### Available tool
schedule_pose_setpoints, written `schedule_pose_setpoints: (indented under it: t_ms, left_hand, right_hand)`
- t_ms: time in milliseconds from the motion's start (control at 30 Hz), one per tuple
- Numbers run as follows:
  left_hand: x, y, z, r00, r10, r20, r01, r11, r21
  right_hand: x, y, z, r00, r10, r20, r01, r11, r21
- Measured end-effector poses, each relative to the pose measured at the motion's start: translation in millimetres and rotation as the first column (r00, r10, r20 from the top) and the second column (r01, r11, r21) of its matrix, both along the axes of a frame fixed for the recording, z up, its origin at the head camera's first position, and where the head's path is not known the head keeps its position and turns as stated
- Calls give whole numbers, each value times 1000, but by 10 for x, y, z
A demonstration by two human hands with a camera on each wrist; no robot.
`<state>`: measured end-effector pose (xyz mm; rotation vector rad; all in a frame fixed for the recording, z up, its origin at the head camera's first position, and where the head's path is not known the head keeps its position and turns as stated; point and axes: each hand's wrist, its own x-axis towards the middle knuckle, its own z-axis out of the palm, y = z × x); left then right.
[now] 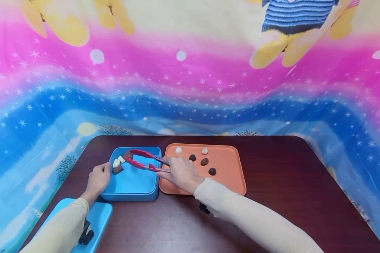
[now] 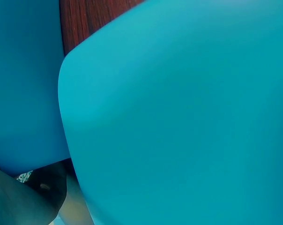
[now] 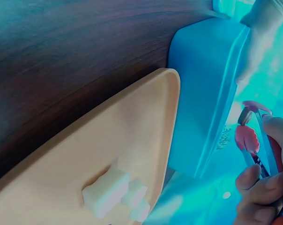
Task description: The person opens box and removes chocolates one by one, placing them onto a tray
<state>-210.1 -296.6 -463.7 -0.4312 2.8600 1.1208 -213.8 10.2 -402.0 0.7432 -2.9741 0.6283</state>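
My right hand (image 1: pixel 182 174) holds a pair of red-tipped tongs (image 1: pixel 149 167) over the blue box (image 1: pixel 130 194). A brown chocolate (image 1: pixel 128 154) sits between the tong tips, near the box's far left corner; the right wrist view also shows the brown piece (image 3: pixel 244 116) pinched there. Beside it inside the box lie a white egg-shaped piece (image 1: pixel 116 163), a small white piece (image 1: pixel 121 159) and a brown block (image 1: pixel 118 170). My left hand (image 1: pixel 99 179) grips the box's left wall at the rim.
An orange tray (image 1: pixel 231 165) touches or nearly touches the box's right side, bearing several dark and white pieces such as a dark ridged one (image 1: pixel 212 171). The blue lid (image 1: pixel 101 219) lies at the front left, under my left forearm. A printed cloth (image 1: pixel 190 88) hangs behind the table.
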Motion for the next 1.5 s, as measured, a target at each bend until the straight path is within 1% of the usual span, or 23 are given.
schedule_pose_setpoints:
  t_ms: [233,433,600,767,1033,1233,1400,1500]
  left_hand:
    - [-4,6,-4,1000,-4,0,4,1000,2]
    - [-10,-14,-3,1000,-4,1,4,1000,-10]
    - [-12,-35,-8,1000,-8,3,8,1000,-13]
    - [-18,-50,1,1000,-11,16,11,1000,-16]
    - [-21,-29,20,999,-33,31,33,999,4]
    - [-9,-17,48,998,-27,52,26,1000,15]
    - [-12,-9,45,999,-21,46,20,1000,14]
    - [-11,1,48,999,-15,50,14,1000,18]
  right_hand:
    - [99,180,29,1000,3,-22,-3,999,35]
    - [179,290,59,1000,2,-14,-2,999,37]
    - [239,386,67,999,2,-36,-1,1000,24]
    - [281,499,66,1000,-21,-17,21,1000,-5]
    - [315,744,76,996,-75,-53,74,997,-26]
    - [359,937,64,993,-116,-34,114,992,-47]
    - [400,1103,31,992,-124,-26,123,992,-40]
    - [420,1197,10,991,-129,-27,129,992,-17]
